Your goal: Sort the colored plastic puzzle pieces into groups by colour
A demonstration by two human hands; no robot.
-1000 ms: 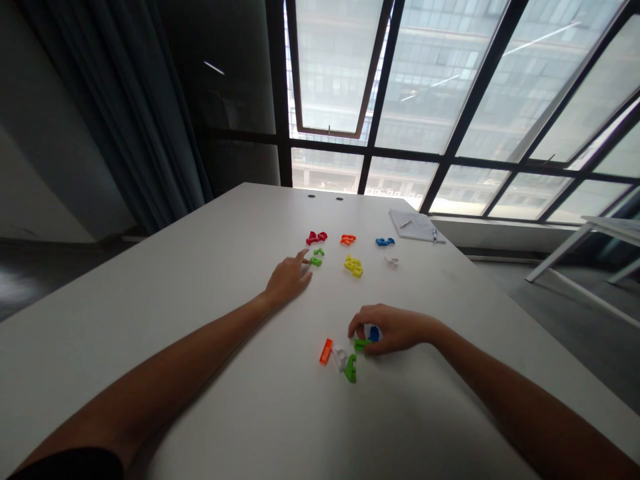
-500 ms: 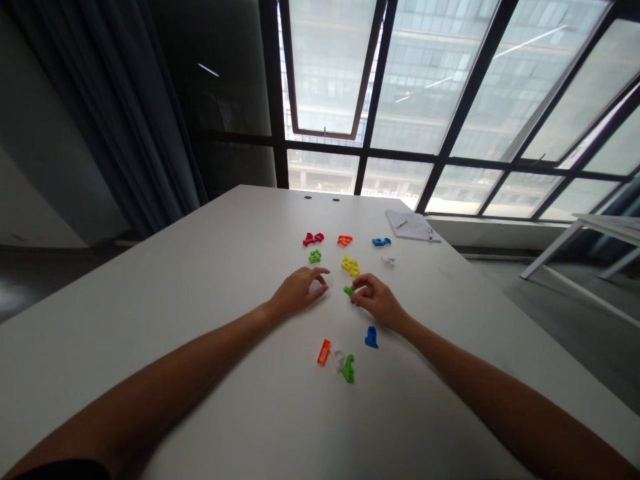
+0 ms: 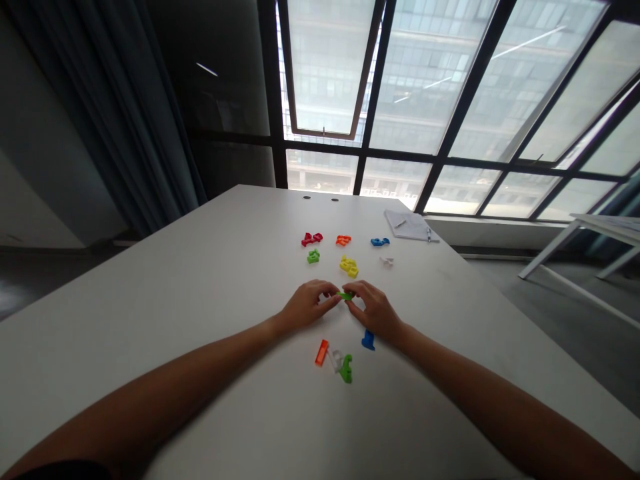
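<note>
Between my two hands is a small green plastic piece (image 3: pixel 345 295), pinched at its left end by my left hand (image 3: pixel 311 304) and at its right end by my right hand (image 3: pixel 374 308). Fingertips cover both of its ends. A blue plastic piece (image 3: pixel 369 339) lies just below my right hand, partly hidden by it. Closer to me on the table are an orange rectangular piece (image 3: pixel 321 353), a white piece (image 3: pixel 335 361) and a curved green piece (image 3: pixel 346 369), the last two touching or nearly so.
Beyond my hands on the white table (image 3: pixel 210 280) sit small colour groups: red (image 3: pixel 312 239), orange (image 3: pixel 343 240), blue (image 3: pixel 380 242), green (image 3: pixel 313 257), yellow (image 3: pixel 349 267) and white (image 3: pixel 386 261). Papers (image 3: pixel 411 225) with pens lie at the far right edge.
My left hand has moved right and closed on the green piece. My right hand still holds it, now turned more level. The pieces on the table have stayed put.
</note>
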